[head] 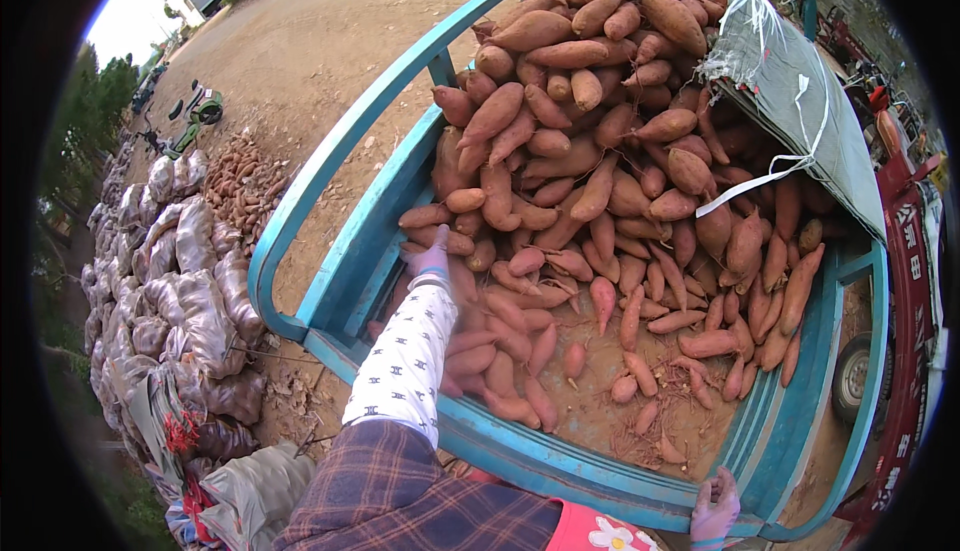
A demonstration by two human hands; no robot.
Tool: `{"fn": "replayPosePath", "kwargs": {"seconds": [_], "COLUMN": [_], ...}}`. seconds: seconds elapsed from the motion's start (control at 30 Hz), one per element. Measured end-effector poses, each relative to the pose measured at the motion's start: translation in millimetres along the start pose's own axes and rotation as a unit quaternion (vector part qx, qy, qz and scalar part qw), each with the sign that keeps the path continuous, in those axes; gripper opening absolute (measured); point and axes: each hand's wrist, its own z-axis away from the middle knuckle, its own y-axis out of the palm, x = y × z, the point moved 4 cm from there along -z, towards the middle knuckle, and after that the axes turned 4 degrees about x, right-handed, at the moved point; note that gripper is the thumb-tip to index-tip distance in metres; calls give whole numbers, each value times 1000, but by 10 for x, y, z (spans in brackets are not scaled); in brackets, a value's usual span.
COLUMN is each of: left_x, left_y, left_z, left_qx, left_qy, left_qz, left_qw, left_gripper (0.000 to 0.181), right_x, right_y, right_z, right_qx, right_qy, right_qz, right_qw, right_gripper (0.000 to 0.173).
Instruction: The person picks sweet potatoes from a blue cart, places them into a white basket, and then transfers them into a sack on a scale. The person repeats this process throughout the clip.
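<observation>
A large heap of sweet potatoes (570,146) fills the back of a blue metal cargo bed (525,450). My left hand (431,254), in a thin purplish glove, reaches over the near side and touches sweet potatoes by the left wall; whether its fingers grip one cannot be told. A patterned white sleeve cover is on that forearm. At the near right corner, my right hand (715,506), also gloved, rests at the bed's edge with its fingers curled. Small sweet potatoes and thin roots (637,431) lie on the bed floor before me.
Blue rails (337,138) curve along both sides. A woven sheet (802,100) with loose white strips covers the right of the heap. Filled plastic sacks (202,311) and another sweet potato pile (244,183) lie on the ground at left. A red vehicle (904,251) stands at right.
</observation>
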Motion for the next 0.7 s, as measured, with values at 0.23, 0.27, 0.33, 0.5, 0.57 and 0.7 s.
{"fn": "replayPosePath", "kwargs": {"seconds": [0.23, 0.27, 0.33, 0.5, 0.57, 0.7], "left_x": [-183, -165, -214, -423, -401, -382], "left_y": [-167, -153, -143, -95, -72, -87], "left_z": [450, 455, 504, 502, 241, 170], "left_qx": [-40, -42, -49, -56, -89, -32], "left_qy": [-15, -23, -38, -74, -125, -169], "left_qz": [7, 1, -10, -94, -95, -76], "left_qw": [999, 999, 998, 991, 984, 982], "left_gripper": [123, 123, 121, 116, 118, 138], "right_x": [75, 70, 120, 21, -68, 31], "right_y": [10, 15, 2, 64, 95, 44], "right_z": [-1, -6, 1, 38, 41, 55], "right_qx": [13, 12, 9, -11, -5, -16], "right_qy": [34, 36, 43, 56, 69, 59], "right_qz": [0, 8, 16, -45, -55, -18], "right_qw": [999, 999, 999, 997, 996, 998], "right_gripper": [39, 39, 39, 38, 37, 36]}}
